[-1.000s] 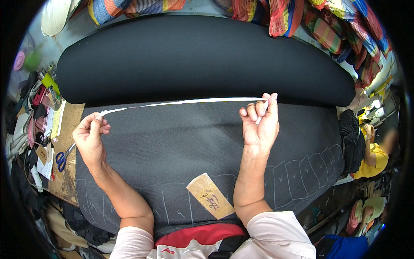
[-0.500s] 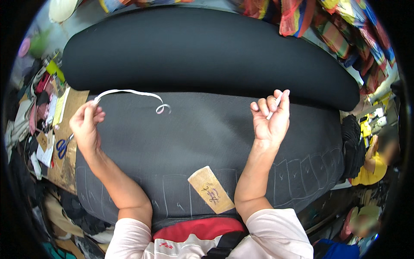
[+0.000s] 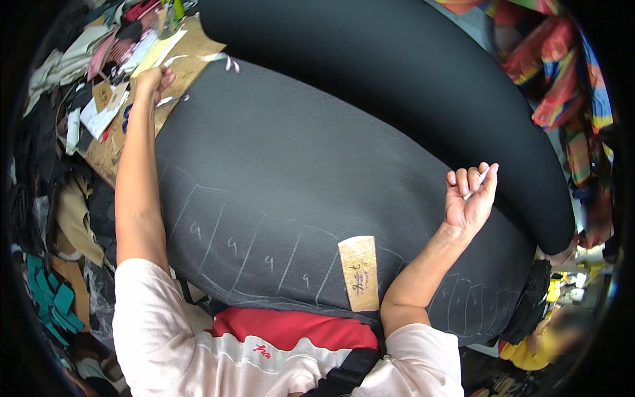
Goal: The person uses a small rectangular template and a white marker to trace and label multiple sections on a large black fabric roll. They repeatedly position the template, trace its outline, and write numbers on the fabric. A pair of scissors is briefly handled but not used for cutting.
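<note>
My left hand (image 3: pixel 154 84) is closed at the far left, above the wooden table's edge, with a narrow white tape (image 3: pixel 213 57) trailing from it to the right and curling at its free end. On the right, my right hand (image 3: pixel 471 202) is turned palm up, its fingers pinching a thin white chalk stick (image 3: pixel 475 184) above the dark grey fabric (image 3: pixel 297 145). White chalk outlines and marks run along the fabric's near side. A tan card template (image 3: pixel 359 274) with handwriting lies there, close to my body. Scissors (image 3: pixel 126 118) with blue handles are partly hidden beside my left wrist.
A thick black fabric roll (image 3: pixel 383 66) lies across the far side. Papers (image 3: pixel 106 119) and piled cloth cover the wooden table at left. Colourful striped bags (image 3: pixel 555 66) hang at far right. A person in yellow (image 3: pixel 529 351) is at lower right.
My left hand has swung out to the far left with the tape, over the papers and scissors. The view has turned left; my right hand still holds the chalk stick.
</note>
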### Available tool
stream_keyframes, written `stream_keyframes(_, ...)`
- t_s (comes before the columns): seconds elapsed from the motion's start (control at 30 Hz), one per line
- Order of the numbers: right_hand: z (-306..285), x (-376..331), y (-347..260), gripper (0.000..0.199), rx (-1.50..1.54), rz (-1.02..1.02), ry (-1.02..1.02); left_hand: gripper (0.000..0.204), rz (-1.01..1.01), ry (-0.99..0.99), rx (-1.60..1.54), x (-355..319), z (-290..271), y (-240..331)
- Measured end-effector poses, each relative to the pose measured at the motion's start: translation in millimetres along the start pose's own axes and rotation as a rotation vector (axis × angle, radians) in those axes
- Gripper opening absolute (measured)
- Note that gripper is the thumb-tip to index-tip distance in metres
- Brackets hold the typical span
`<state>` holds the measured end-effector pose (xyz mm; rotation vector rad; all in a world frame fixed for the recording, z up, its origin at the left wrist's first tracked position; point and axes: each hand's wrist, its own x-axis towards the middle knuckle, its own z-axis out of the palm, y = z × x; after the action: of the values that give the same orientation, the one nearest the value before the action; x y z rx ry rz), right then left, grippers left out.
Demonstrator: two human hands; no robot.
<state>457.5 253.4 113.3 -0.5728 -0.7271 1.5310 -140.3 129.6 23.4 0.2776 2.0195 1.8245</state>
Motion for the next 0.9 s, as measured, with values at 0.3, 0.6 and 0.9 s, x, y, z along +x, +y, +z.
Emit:
stream_keyframes(0.3, -33.5, -47.8, 10.4, 0.07, -1.487, 0.22, -0.884, 0.059, 0.685, -0.201, 1.285, -20.1, -65.0, -73.5)
stream_keyframes(0.6, -75.0, -87.3, 25.5, 0.073, -1.816, 0.26, -0.823, 0.048, 0.959, -0.1, 0.939, -38.0, 0.4, -46.6)
stream_keyframes(0.9, -69.6, -92.4, 31.4, 0.066, -1.753, 0.219, -0.871, 0.055, 0.52, 0.259, 1.581, -52.2, -44.3, -24.9)
